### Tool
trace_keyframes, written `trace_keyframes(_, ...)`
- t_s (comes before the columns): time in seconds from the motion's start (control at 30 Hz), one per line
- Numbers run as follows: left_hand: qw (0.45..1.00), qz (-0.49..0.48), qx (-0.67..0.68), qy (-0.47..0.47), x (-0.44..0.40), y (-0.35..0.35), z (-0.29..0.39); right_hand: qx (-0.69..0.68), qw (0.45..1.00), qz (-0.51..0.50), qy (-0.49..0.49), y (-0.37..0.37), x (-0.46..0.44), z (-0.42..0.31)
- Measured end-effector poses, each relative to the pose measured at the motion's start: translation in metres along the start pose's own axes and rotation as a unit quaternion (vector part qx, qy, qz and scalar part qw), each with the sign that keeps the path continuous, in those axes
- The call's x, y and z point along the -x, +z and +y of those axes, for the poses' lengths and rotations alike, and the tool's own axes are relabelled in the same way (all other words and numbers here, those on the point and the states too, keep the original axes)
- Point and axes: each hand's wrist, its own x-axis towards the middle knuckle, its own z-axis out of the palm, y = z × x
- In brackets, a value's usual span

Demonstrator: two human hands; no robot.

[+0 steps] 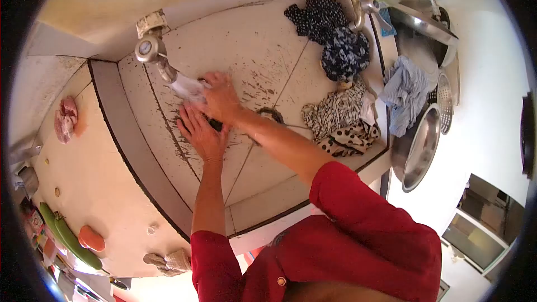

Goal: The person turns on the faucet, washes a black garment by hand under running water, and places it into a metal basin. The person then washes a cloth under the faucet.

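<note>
Running water (189, 88) falls from a metal tap (148, 49) onto my hands in the tiled basin (268, 173). My left hand (202, 133) is open, its fingers spread and pointing toward the stream. Just above and right of it, my right hand (222, 98) has its fingers outstretched, partly blurred by the water. A small dark thing (215, 125) shows between the hands; I cannot tell what it is or whether either hand touches it. Dark specks are scattered over the basin floor around them. Near my right forearm lies a dark ring-shaped item (271, 114).
Patterned cloths (335, 106) and dark cloths (345, 53) lie along the basin's right side, below a second tap (363, 6). Outside are a striped cloth (405, 92) and a steel bowl (420, 148). The left counter (123, 196) holds a long green vegetable (70, 240) and a pinkish lump (66, 120).
</note>
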Motion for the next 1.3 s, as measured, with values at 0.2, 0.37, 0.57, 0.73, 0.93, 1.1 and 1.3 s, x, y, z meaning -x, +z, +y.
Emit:
trace_keyframes(0.2,0.977,0.087,0.182,-0.07,0.002,0.009,-0.009,-0.093,0.992,0.055,-0.059,-0.029,0.041,-0.037)
trace_keyframes(0.37,0.999,0.036,0.04,-0.005,0.0,-0.005,-0.003,-0.057,0.994,0.035,-0.087,0.044,-0.008,0.005)
trace_keyframes(0.57,0.997,0.013,-0.074,0.002,0.005,0.012,-0.009,0.055,0.975,0.196,-0.085,0.019,-0.002,-0.017)
trace_keyframes(0.73,0.992,-0.023,-0.125,0.014,0.003,0.009,-0.003,0.036,0.98,0.119,-0.156,0.027,0.028,-0.022)
trace_keyframes(0.93,0.999,0.02,-0.032,0.012,0.006,0.017,-0.007,-0.041,0.979,0.197,-0.044,0.004,-0.033,-0.011)
trace_keyframes(1.1,0.999,-0.029,-0.034,0.002,0.011,0.026,-0.021,-0.046,0.994,0.074,-0.068,-0.005,0.048,-0.034)
trace_keyframes(1.3,0.998,0.012,-0.063,0.023,0.005,0.014,-0.009,-0.057,0.994,0.089,-0.031,0.003,-0.043,-0.001)
